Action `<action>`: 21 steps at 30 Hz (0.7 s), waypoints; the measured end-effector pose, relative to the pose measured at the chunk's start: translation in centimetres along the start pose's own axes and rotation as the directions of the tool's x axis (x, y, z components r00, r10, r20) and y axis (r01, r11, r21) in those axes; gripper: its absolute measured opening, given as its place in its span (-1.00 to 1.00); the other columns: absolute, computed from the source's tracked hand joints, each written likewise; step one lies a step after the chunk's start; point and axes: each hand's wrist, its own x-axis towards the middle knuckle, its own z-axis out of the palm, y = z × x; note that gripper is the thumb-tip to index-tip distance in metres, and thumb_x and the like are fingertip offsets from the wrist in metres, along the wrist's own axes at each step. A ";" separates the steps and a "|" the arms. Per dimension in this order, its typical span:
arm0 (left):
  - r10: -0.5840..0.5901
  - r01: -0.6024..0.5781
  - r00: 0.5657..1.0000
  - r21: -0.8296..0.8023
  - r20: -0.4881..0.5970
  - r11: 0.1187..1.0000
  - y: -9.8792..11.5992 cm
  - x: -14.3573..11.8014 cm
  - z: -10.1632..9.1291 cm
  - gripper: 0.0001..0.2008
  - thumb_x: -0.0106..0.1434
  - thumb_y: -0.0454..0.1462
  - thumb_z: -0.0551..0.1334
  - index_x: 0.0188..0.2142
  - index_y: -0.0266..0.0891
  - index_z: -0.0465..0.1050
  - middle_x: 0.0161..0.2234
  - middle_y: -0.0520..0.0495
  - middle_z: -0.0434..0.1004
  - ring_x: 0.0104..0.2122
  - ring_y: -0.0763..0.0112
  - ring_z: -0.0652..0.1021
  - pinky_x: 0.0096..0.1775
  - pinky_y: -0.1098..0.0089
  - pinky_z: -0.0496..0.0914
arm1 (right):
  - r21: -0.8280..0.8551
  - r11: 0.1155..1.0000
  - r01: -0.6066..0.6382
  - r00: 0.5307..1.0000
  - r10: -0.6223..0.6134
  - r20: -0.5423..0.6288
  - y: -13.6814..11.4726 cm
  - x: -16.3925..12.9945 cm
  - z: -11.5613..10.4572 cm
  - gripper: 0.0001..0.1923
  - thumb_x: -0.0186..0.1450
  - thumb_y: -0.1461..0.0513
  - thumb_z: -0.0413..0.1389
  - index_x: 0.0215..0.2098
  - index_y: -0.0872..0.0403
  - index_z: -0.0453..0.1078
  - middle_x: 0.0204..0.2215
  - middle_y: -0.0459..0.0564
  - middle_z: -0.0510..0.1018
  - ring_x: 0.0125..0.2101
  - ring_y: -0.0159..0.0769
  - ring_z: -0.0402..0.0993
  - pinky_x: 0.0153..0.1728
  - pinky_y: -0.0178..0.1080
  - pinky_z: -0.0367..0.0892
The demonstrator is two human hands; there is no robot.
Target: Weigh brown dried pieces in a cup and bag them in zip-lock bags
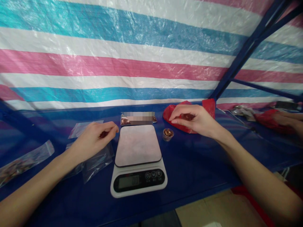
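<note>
My left hand (pixel 94 140) hovers just left of a white kitchen scale (pixel 138 160), fingers curled around a few small brown pieces. Under it lie clear plastic bags (pixel 97 162). My right hand (pixel 195 121) is over a red bag (pixel 208 107) to the right of the scale, pinching several small brown pieces. A small clear cup (pixel 168 134) holding brown pieces stands between the scale and my right hand. The scale's platform is bare and its display is lit.
A blue table (pixel 194 170) runs along a striped tarp wall. A phone-like flat item (pixel 138 119) lies behind the scale. Filled clear bags (pixel 21 164) lie at far left. Another person's hand (pixel 287 119) rests at far right near a second red bag and packets.
</note>
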 end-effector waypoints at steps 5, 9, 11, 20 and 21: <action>0.005 -0.006 1.000 -0.008 -0.011 1.000 0.2 0.1 -0.2 -0.60 0.50 -0.10 0.04 -0.32 -0.22 0.53 -0.49 0.03 0.53 -0.54 0.44 0.40 -0.43 0.39 0.20 | -0.084 0.995 0.054 0.983 -0.068 -0.170 -4.1 -3.2 1.7 -0.90 0.46 0.26 0.25 -0.15 0.03 0.64 -0.28 -0.03 0.68 -0.29 -0.32 0.59 -0.27 -0.29 0.42; 0.012 -0.013 1.000 -0.014 -0.013 1.000 0.3 0.2 -0.2 -0.61 0.50 -0.13 0.04 -0.34 -0.24 0.52 -0.55 0.07 0.43 -0.57 0.48 0.35 -0.44 0.40 0.16 | -0.128 0.989 0.081 0.996 -0.074 0.058 -6.9 -7.8 4.9 -0.78 0.53 0.25 0.16 0.07 0.02 0.62 -0.43 -0.12 0.53 -0.49 -0.46 0.43 -0.46 -0.36 0.25; 0.018 -0.019 1.000 -0.017 -0.015 1.000 0.3 0.2 -0.1 -0.63 0.48 -0.15 0.05 -0.34 -0.24 0.53 -0.53 0.07 0.45 -0.57 0.50 0.34 -0.43 0.40 0.14 | -0.214 0.973 0.086 0.985 -0.051 0.164 -7.4 -9.4 5.9 -0.73 0.56 0.19 0.13 0.13 0.00 0.60 -0.43 -0.11 0.52 -0.46 -0.43 0.45 -0.42 -0.33 0.26; 0.017 -0.019 0.999 -0.040 -0.041 0.999 0.5 0.2 -0.1 -0.65 0.45 -0.15 0.08 -0.35 -0.22 0.54 -0.57 0.09 0.40 -0.58 0.48 0.32 -0.44 0.41 0.13 | -0.418 0.891 0.175 0.936 -0.020 0.350 -7.7 -9.1 7.1 -0.63 0.62 0.13 -0.02 0.18 0.02 0.56 -0.37 -0.04 0.62 -0.39 -0.27 0.50 -0.35 -0.19 0.23; 0.014 -0.015 0.999 -0.040 -0.037 0.999 0.5 0.2 -0.2 -0.66 0.44 -0.15 0.08 -0.35 -0.22 0.54 -0.57 0.09 0.40 -0.58 0.48 0.32 -0.44 0.41 0.14 | -0.425 0.888 0.175 0.937 -0.018 0.348 -7.8 -9.0 7.2 -0.63 0.62 0.14 -0.02 0.16 0.04 0.57 -0.36 -0.02 0.64 -0.38 -0.26 0.51 -0.34 -0.18 0.22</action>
